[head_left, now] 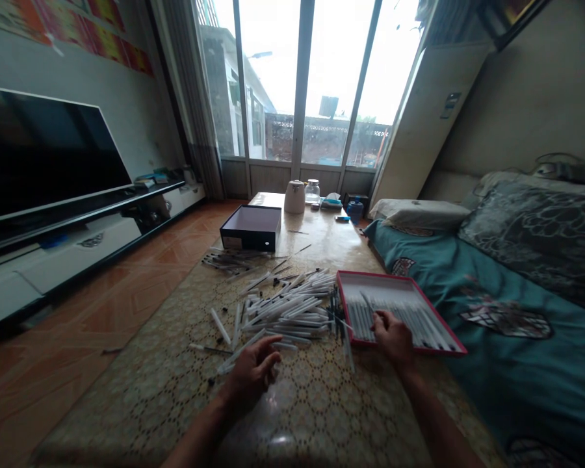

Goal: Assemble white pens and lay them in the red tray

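Observation:
A heap of white pen barrels [287, 309] lies spread over the patterned tabletop [322, 416]. My left hand [253, 372] rests at the near edge of the heap, fingers curled loosely over a barrel or two; whether it grips them is unclear. My right hand [392, 338] is at the front left corner of a red-rimmed tray [448, 341] holding a row of assembled pens, its fingers pinched on a thin pen [368, 304] that sticks up over the tray. Dark refills [231, 260] lie in a bundle further back on the left.
An open dark box [251, 227] stands beyond the heap. A white kettle [295, 197], a glass jar [312, 191] and a blue bottle [355, 210] are at the table's far end. A teal-covered bed [517, 338] runs along the right; a television [43, 153] stands left.

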`<act>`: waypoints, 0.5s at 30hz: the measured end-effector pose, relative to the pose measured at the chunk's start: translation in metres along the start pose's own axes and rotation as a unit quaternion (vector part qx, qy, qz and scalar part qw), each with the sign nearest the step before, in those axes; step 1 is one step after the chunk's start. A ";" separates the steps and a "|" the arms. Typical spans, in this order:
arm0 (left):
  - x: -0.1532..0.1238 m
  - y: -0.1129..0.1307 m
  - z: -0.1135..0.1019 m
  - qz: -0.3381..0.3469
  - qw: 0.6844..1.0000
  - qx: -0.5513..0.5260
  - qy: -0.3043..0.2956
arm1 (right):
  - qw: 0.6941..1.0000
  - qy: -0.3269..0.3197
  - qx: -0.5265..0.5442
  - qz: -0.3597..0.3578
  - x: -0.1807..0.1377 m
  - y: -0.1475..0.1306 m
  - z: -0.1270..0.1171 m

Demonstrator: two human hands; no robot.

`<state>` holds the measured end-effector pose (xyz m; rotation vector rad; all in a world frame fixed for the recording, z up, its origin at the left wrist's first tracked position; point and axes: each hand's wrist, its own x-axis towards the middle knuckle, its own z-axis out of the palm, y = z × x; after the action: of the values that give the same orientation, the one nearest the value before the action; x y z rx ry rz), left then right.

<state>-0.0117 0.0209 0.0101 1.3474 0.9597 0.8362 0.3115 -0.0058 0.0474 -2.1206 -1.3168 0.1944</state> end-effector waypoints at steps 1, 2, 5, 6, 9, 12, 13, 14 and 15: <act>0.000 -0.001 0.001 -0.001 1.000 -0.005 0.008 | 0.998 0.005 -0.054 0.028 0.011 0.008 -0.003; 0.000 -0.002 0.002 -0.002 1.000 -0.008 0.016 | 0.993 0.009 -0.104 0.059 0.020 0.016 -0.004; 0.000 -0.004 0.003 -0.003 0.999 -0.014 0.034 | 0.983 0.013 -0.157 0.096 0.036 0.029 0.000; 0.000 -0.005 0.003 -0.003 0.999 -0.014 0.035 | 0.982 0.013 -0.161 0.099 0.038 0.032 0.003; -0.001 -0.005 0.004 -0.003 0.999 -0.011 0.031 | 0.980 0.006 -0.175 0.093 0.037 0.037 0.010; -0.002 -0.005 0.004 0.002 1.000 -0.008 0.029 | 0.981 0.006 -0.182 0.070 0.039 0.042 0.014; -0.002 -0.006 0.004 0.003 1.000 -0.007 0.028 | 0.981 0.011 -0.184 0.059 0.041 0.044 0.015; -0.002 -0.006 0.003 0.004 1.000 -0.007 0.027 | 0.982 0.017 -0.184 0.047 0.045 0.045 0.016; -0.002 -0.007 0.003 0.004 1.000 -0.006 0.027 | 0.982 0.024 -0.184 0.031 0.050 0.046 0.019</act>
<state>-0.0098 0.0173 0.0033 1.3237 0.9915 0.8872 0.3625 0.0306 0.0159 -2.4586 -1.3398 -0.0823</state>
